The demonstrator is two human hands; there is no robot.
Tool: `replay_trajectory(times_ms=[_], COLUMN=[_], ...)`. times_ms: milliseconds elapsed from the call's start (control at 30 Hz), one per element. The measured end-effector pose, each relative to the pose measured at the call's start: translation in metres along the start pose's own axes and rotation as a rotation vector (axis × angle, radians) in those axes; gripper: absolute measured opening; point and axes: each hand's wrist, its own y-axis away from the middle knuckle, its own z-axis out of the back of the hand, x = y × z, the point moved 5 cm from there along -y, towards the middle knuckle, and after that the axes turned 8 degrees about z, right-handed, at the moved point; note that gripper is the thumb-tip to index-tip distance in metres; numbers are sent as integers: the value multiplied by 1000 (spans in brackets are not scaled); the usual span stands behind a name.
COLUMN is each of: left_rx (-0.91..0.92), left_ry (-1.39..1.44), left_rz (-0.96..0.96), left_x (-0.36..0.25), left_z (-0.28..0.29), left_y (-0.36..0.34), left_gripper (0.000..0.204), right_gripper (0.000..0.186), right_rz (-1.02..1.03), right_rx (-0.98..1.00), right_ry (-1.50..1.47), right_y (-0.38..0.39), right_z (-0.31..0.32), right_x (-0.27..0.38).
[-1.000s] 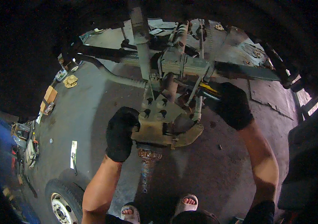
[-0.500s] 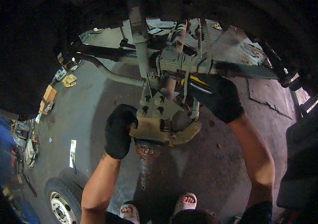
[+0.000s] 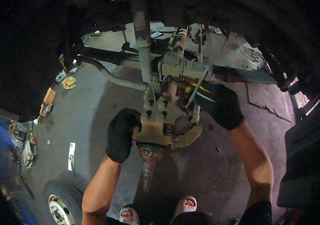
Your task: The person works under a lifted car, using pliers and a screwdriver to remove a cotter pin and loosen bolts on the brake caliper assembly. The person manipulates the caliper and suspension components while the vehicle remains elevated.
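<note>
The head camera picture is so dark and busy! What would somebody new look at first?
Probably the big metal bracket in the middle, with a rusty shaft sticking out below it. Two black gloves stand out too: the left hand at the bracket's left edge, the right hand holding a yellow-and-black tool. A wheel shows at lower left.

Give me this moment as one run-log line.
Left hand: at left side of metal bracket | right hand: gripping yellow-marked tool | wheel: lower left
</note>
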Motion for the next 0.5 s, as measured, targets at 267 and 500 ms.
replay_trajectory(times_ms=[267, 500], left_rx=[30, 1], left_ry=[223, 242], left_rz=[146, 125], left_x=[7, 4], left_z=[-5, -5], left_y=[1, 4], left_gripper=[21, 24], right_gripper=[40, 40], right_rz=[-215, -113], right_rx=[-196, 181], right_ry=[-176, 64], right_y=[40, 9], right_z=[-62, -117], right_x=[4, 9])
